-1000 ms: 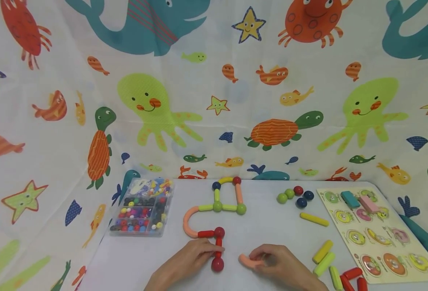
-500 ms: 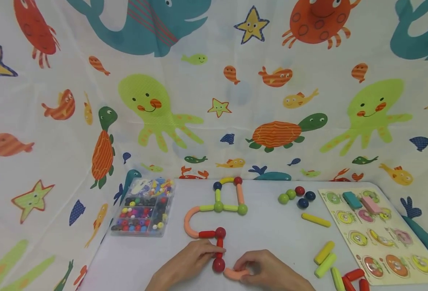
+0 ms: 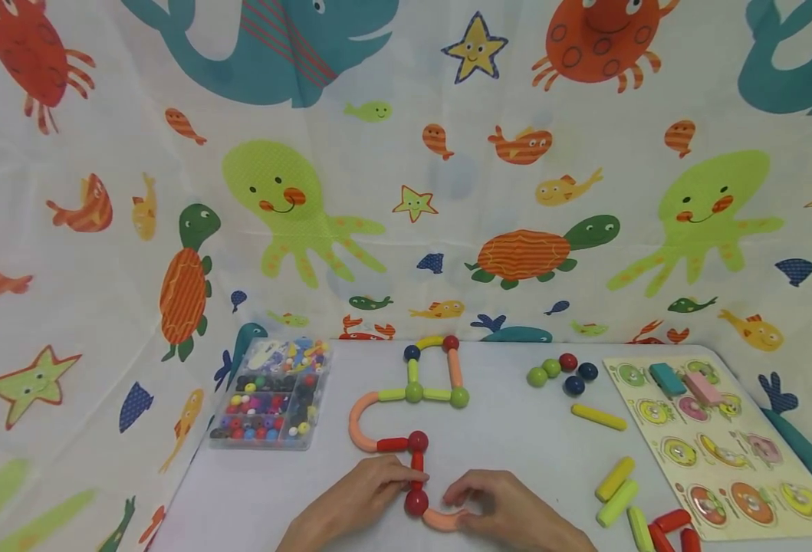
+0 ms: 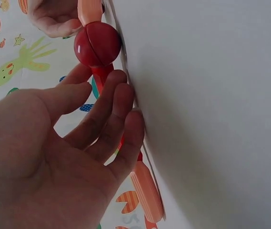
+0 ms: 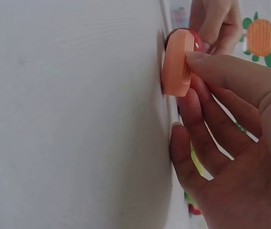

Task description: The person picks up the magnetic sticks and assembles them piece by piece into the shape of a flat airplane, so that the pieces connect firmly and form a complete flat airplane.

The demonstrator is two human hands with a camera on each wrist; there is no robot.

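Note:
A chain of magnetic sticks and balls [image 3: 412,392] lies on the white table [image 3: 516,437]. Its near end is a short red stick [image 3: 416,462] and a red ball [image 3: 415,502]. My left hand [image 3: 406,479] lays fairly straight fingers on that red stick [image 4: 102,74], just behind the ball [image 4: 98,44]. My right hand [image 3: 471,510] pinches a peach curved stick [image 3: 442,520] between thumb and fingers. In the right wrist view the peach stick [image 5: 175,64] has one end against the red ball [image 5: 198,37].
A clear bead box [image 3: 271,395] stands at the left. Several loose balls [image 3: 560,372] and a yellow stick [image 3: 597,416] lie to the right. A wooden puzzle board [image 3: 716,452] is at the far right, with yellow-green sticks [image 3: 616,491] and red ones [image 3: 668,525] near it.
My right hand has carried the peach curved stick left and nearer, from apart on the table to the red ball. My left hand has stayed on the red stick.

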